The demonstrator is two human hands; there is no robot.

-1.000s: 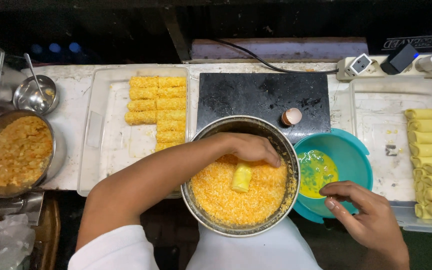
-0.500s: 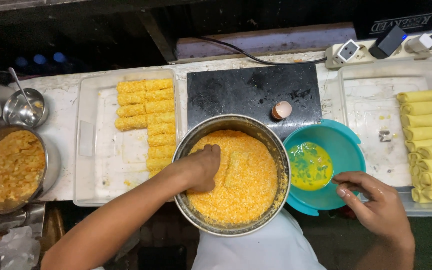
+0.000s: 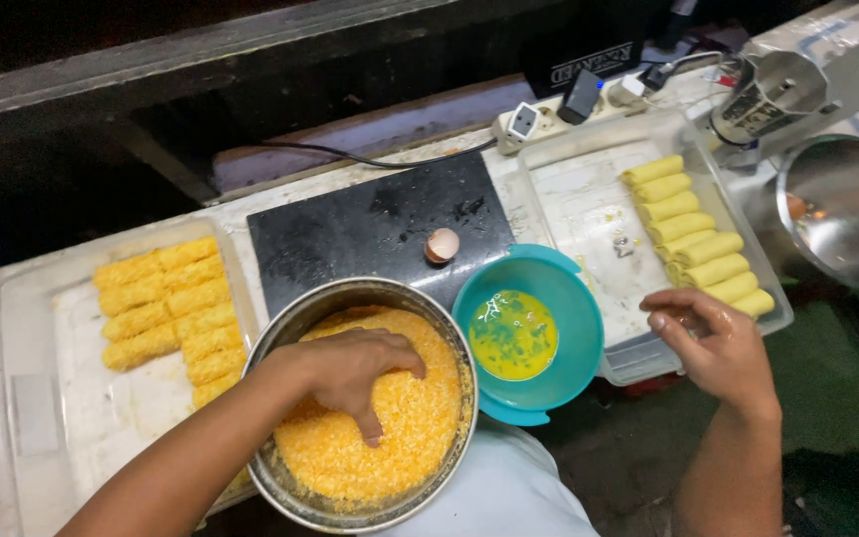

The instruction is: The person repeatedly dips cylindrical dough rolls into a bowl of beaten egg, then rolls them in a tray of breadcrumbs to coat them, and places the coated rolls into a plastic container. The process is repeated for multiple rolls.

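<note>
The left hand (image 3: 355,373) is seen pressed palm-down into the orange breadcrumbs (image 3: 390,438) that fill the metal bowl (image 3: 280,333), its fingers curled and partly sunk in the crumbs; whether anything is gripped beneath them cannot be told. A second ago a pale yellow roll was lying bare on top of the crumbs beside this hand; half a second ago it was already gone from sight, and now none is shown, so it is judged to be buried under the hand and being coated. The right hand (image 3: 713,343) has been moved away from the rim of the teal bowl (image 3: 564,288), where it was resting earlier, and is now held over the near edge of the clear tray (image 3: 638,358), loosely open with the fingers slightly bent and nothing held, just beside the nearest of the plain yellow rolls (image 3: 698,244) lined up there. Beaten egg (image 3: 512,333) is left in the teal bowl, untouched by either hand. From this shift it is judged that one roll is being crumbed while another is about to be fetched. Finished crumbed rolls (image 3: 166,303) are laid in rows on the left tray (image 3: 42,418), well apart from the plain ones. An eggshell (image 3: 441,245) is lying on the black board (image 3: 370,224) behind the bowls.
</note>
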